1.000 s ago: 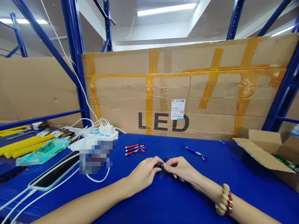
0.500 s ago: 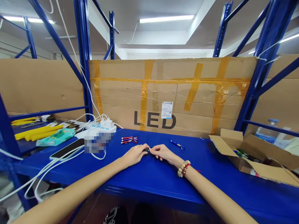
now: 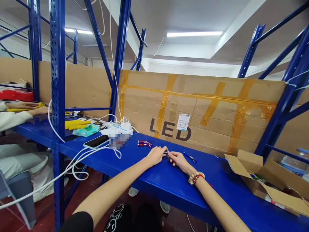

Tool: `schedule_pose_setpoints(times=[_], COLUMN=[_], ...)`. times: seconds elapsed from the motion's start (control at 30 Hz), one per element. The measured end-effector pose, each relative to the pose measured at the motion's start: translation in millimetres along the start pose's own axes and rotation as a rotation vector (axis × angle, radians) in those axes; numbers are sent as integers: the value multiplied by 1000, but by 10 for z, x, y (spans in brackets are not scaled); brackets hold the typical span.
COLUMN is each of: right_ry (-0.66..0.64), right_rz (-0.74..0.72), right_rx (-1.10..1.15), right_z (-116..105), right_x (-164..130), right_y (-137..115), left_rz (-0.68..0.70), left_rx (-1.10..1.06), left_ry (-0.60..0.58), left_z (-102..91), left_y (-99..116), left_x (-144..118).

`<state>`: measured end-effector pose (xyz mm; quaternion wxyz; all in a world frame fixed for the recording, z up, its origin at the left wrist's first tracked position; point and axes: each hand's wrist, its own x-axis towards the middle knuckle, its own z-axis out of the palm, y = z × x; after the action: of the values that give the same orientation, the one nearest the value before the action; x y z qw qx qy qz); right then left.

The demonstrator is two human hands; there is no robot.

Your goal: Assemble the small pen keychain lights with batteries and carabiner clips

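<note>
Both hands meet mid-counter on one small dark keychain light [image 3: 166,153]. Left hand [image 3: 156,154] pinches its body, right hand [image 3: 177,158] pinches the other end, fingers pressed together on it; too small to tell which part is being worked.

Judged progress: early. A cluster of red lights [image 3: 144,143] lies at 11 o'clock of the hands, looks finished; one blue light [image 3: 189,157] sits just at 2 o'clock. The open carton [image 3: 263,180] at 3 o'clock seems to hold more stock. Blue counter [image 3: 149,180] carries all of it.
</note>
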<state>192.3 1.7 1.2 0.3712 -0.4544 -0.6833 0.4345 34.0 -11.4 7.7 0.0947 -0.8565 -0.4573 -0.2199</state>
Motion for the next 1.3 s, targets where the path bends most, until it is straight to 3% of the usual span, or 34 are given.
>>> schedule_pose_setpoints(times=[0.2,0.37,0.6,0.77,1.0,1.3], right_ry=[-8,-86,-219,-259,-153,122], right_rz=[4,14,51,76,23,-254], right_rx=[1,7,-24,-11,-92,-174], right_z=[-84,-96,-114,-79,-76,-129], right_x=[12,32,135,81,44,106], right_y=[51,-18,-234,-202,-114,-76], left_rz=[51,132,145,184,137,15], left_rx=[-49,-102,-149,-160,-136,-134], left_ry=[41,51,92,97,115,152], left_z=[60,32,37,41,60,52], left_y=[-36,-95,-181,-163,-94,-195], left_x=[3,-78,-70,-68,-47,-17])
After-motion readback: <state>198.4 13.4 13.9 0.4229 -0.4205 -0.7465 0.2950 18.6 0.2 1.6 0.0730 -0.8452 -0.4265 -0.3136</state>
